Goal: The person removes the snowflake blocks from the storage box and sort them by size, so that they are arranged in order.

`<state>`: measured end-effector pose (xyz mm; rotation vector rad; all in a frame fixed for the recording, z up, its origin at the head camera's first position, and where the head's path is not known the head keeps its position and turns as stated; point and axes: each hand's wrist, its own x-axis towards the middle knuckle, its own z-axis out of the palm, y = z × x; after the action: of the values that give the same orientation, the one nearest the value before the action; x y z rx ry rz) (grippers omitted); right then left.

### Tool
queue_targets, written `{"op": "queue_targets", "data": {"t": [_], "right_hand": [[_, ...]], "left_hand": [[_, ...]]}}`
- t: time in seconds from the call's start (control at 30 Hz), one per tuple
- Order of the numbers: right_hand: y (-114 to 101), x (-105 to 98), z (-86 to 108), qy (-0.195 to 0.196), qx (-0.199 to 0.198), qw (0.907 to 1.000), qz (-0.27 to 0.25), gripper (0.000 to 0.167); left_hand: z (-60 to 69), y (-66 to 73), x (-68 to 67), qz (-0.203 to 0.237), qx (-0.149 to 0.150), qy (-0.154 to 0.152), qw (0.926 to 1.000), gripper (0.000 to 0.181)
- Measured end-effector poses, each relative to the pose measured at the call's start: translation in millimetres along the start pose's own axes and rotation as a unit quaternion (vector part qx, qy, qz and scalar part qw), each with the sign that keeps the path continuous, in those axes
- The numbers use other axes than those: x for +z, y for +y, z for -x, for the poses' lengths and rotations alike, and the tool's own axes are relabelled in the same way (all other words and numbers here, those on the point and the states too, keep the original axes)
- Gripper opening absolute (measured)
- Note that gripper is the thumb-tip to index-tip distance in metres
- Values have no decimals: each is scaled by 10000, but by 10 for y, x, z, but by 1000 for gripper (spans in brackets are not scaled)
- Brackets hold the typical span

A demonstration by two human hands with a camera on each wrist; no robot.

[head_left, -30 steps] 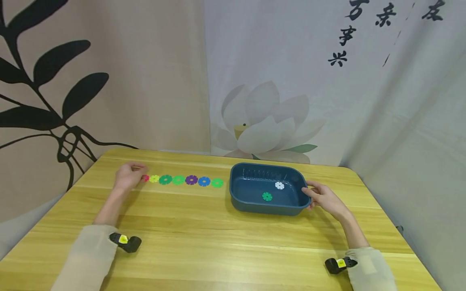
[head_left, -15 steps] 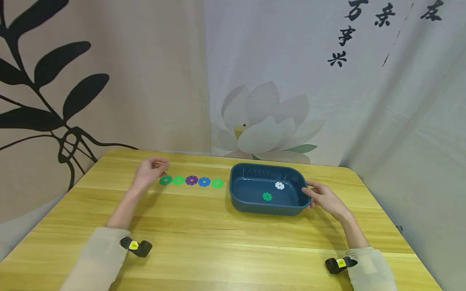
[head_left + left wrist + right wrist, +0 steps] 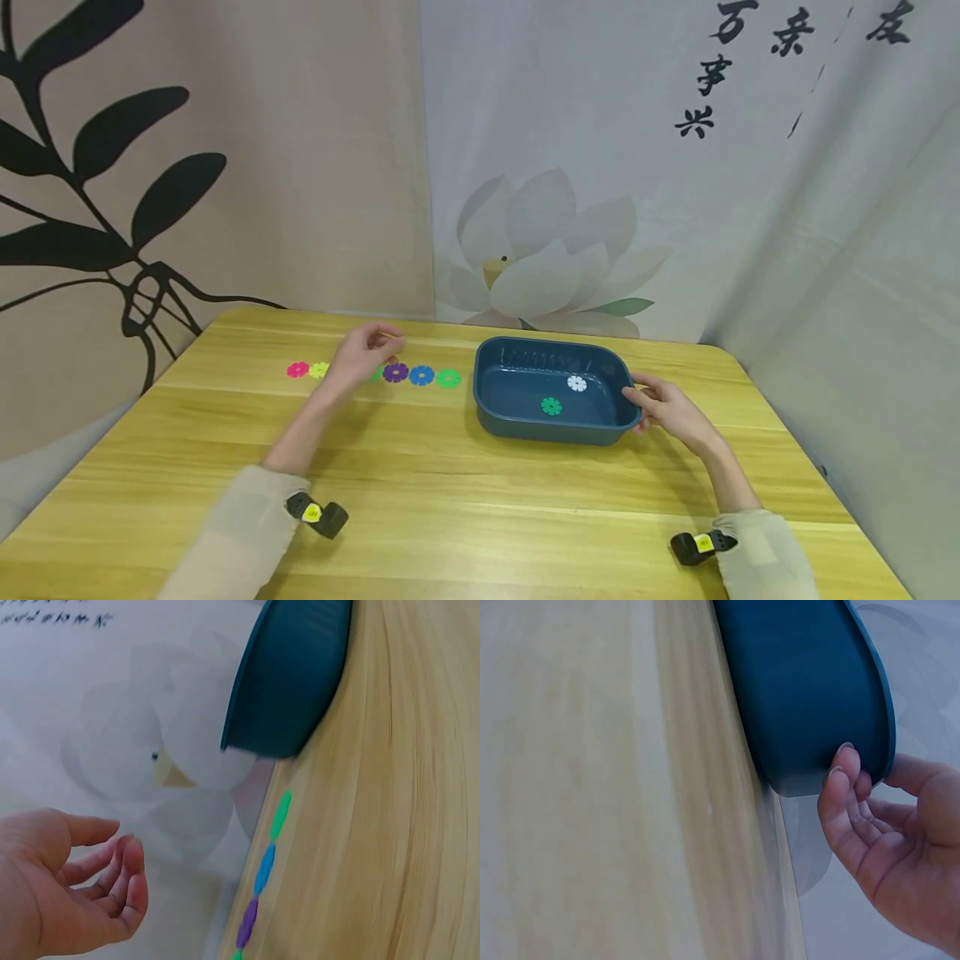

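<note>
My left hand (image 3: pixel 363 354) hovers over a row of flower-shaped plastic snowflake discs, its fingers loosely bent with nothing held in the left wrist view. Left of it lie a pink disc (image 3: pixel 297 369) and a yellow disc (image 3: pixel 318 369). A purple disc (image 3: pixel 396 372), a blue disc (image 3: pixel 422 375) and a light green disc (image 3: pixel 448 378) lie to its right; the hand covers part of the row between. My right hand (image 3: pixel 671 410) grips the right end of a dark blue plastic basin (image 3: pixel 510 412), thumb at the rim and fingers against the outer wall. Inside lie a white disc (image 3: pixel 577 383) and a green disc (image 3: pixel 551 407).
The basin stands on a light wooden table (image 3: pixel 465 517), just right of the row. A printed cloth curtain (image 3: pixel 337 167) hangs behind the table, and pale cloth (image 3: pixel 885 292) hangs at the right.
My left hand has moved rightward along the row, from beside the pink disc to near the purple one. The discs stay in place. The right hand and basin have not moved.
</note>
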<state>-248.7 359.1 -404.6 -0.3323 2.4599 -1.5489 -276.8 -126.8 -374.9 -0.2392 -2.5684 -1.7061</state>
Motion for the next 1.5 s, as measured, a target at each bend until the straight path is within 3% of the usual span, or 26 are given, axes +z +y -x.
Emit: {"op": "queue_targets", "data": {"t": [0.33, 0.6, 0.93, 1.33, 1.5], "right_hand": [[8, -5, 5, -25, -30, 10000, 8, 63], [4, -9, 7, -12, -18, 10000, 19, 63], [2, -11, 15, -5, -23, 10000, 36, 63], [6, -8, 15, 2, -4, 10000, 80, 65], [8, -1, 4, 3, -9, 10000, 46, 63]], "left_hand": [[-8, 268, 465, 129, 429, -319, 9985, 24], [-16, 402, 796, 316, 476, -735, 9957, 22], [-7, 498, 1177, 473, 640, -1201, 9896, 16], [-61, 542, 1571, 203, 743, -1443, 9865, 12], [-104, 572, 1701, 118, 609, -1529, 9863, 13]]}}
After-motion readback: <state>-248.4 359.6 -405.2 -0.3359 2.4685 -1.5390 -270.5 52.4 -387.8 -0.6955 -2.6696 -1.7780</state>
